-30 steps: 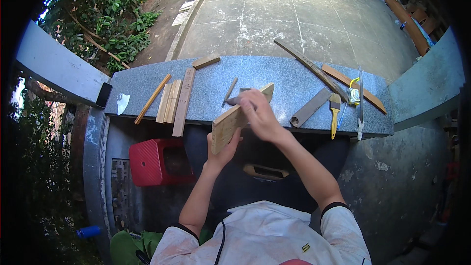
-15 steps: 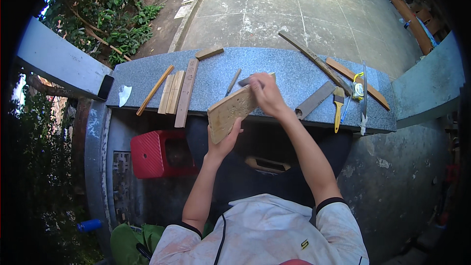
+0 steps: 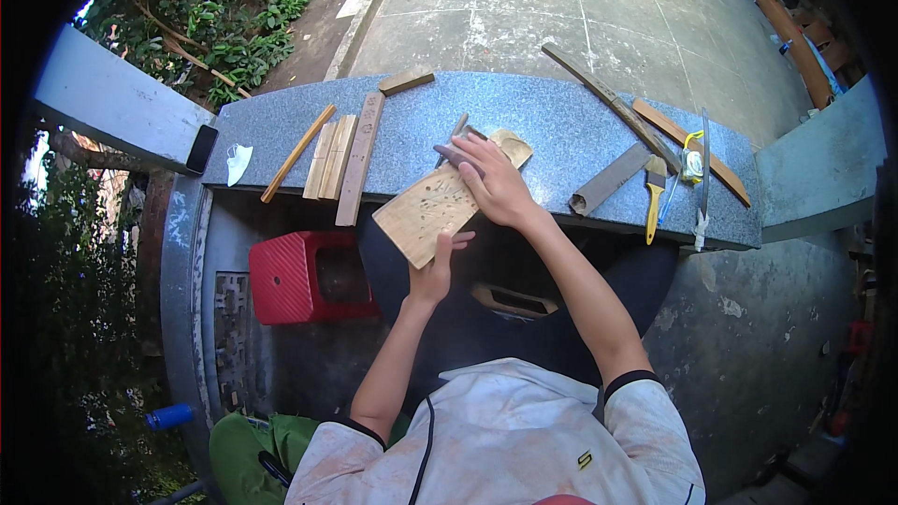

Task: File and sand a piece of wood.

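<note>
left hand (image 3: 432, 275): gripping, thumb (image 3: 443, 250) up | right hand (image 3: 499, 187): farther forward, curled | arms (image 3: 587, 295) bent

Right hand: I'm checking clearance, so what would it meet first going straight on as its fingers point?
Probably the slim dark rod on the table, beyond the right hand, though with depth unclear it might pass above.
</note>
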The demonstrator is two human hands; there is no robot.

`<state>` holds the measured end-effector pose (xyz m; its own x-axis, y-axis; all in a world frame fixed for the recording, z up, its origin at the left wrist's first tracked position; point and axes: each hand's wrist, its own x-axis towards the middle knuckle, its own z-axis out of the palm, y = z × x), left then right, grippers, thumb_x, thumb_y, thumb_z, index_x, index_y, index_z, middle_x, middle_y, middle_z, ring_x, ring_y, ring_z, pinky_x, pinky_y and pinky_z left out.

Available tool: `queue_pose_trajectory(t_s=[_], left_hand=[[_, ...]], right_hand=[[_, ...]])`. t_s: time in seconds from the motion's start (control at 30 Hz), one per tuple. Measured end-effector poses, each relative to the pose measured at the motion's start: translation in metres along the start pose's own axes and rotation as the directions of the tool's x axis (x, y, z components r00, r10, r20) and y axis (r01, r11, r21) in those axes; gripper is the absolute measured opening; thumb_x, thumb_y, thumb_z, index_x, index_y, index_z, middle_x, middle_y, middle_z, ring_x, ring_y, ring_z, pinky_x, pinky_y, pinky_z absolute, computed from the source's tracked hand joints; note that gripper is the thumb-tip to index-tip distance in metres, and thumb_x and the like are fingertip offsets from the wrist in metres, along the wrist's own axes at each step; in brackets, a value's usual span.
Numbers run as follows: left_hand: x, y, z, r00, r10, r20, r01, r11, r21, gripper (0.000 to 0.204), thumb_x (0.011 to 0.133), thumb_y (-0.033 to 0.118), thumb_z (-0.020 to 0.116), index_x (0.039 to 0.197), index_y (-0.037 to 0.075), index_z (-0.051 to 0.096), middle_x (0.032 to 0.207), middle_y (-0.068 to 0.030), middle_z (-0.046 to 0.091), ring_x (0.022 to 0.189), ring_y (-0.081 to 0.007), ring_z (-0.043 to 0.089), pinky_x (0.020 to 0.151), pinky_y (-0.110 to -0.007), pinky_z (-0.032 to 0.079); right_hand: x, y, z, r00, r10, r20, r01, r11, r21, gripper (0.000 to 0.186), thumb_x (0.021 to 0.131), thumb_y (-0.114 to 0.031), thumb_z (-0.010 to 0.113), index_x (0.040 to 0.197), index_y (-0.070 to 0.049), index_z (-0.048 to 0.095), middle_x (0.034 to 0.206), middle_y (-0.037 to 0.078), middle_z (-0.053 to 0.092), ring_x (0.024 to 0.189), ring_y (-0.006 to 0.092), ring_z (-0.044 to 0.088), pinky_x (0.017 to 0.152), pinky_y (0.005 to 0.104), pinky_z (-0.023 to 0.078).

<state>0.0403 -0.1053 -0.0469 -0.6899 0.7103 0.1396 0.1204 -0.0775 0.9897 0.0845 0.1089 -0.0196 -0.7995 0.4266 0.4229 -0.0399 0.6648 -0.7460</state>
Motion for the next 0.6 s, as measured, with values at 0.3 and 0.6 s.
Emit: queue_pose_trajectory(t_s=[0.3, 0.6], left_hand=[[-0.049, -0.024, -0.024, 0.919, -0.339, 0.203, 0.387, 0.874, -0.293, 0.077, 0.117, 0.061, 0.030, 0.158, -0.003, 0.042, 0.137, -0.0316, 0.069, 0.107, -0.0370, 0.079, 0.090, -0.042, 0.066], [-0.024, -0.017, -0.018, 0.895, -0.445, 0.013, 0.437, 0.871, -0.223, 0.042, 0.118, 0.031, 0.049, 0.144, 0.000, 0.039, 0.107, -0.0246, 0.075, 0.068, -0.0279, 0.078, 0.058, -0.034, 0.065]], right_hand=[[-0.019, 0.017, 0.002, 0.972, 0.016, 0.233, 0.046, 0.965, -0.257, 0.046, 0.116, -0.033, 0.046, 0.152, -0.011, 0.064, 0.164, 0.013, 0.054, 0.157, 0.0357, 0.041, 0.133, 0.0505, 0.028], [-0.026, 0.026, 0.011, 0.997, 0.047, 0.066, -0.014, 0.903, -0.430, 0.046, 0.114, -0.031, 0.049, 0.155, -0.012, 0.060, 0.165, 0.017, 0.051, 0.157, 0.0374, 0.041, 0.132, 0.0529, 0.027]])
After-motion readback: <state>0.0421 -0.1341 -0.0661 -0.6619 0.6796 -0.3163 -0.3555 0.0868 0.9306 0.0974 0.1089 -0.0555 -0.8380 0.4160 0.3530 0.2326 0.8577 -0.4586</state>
